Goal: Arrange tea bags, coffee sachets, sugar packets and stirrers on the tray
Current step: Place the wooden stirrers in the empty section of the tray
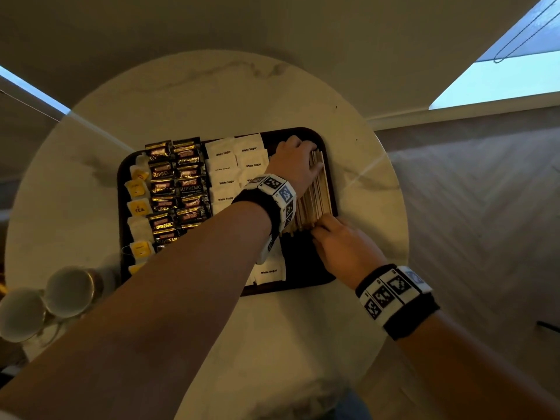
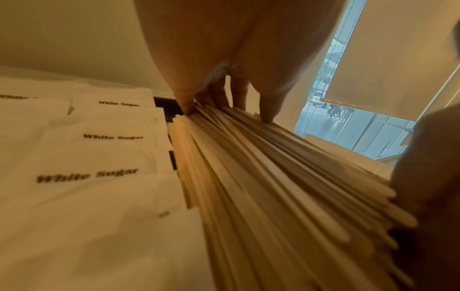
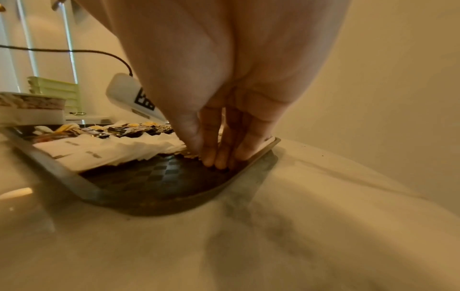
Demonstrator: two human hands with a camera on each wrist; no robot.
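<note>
You look nearly done: tea bags (image 1: 138, 207), coffee sachets (image 1: 178, 189) and sugar packets (image 1: 225, 168) fill the tray (image 1: 301, 257) left of your left hand (image 1: 298, 163), which, with your right hand (image 1: 342, 247), presses straight fingers against the stirrers' (image 1: 315, 198) 2 ends.

Round white marble-veined table (image 1: 212, 95); pale herringbone wood floor (image 1: 469, 207); plain cream wall (image 2: 74, 39); daylit window (image 2: 323, 126), roller blind (image 2: 388, 59) lowered; dim warm light.

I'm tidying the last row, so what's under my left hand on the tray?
The left hand rests on the far end of the stirrers. What lies beneath the pile is covered; the tray shows only around it.
</note>
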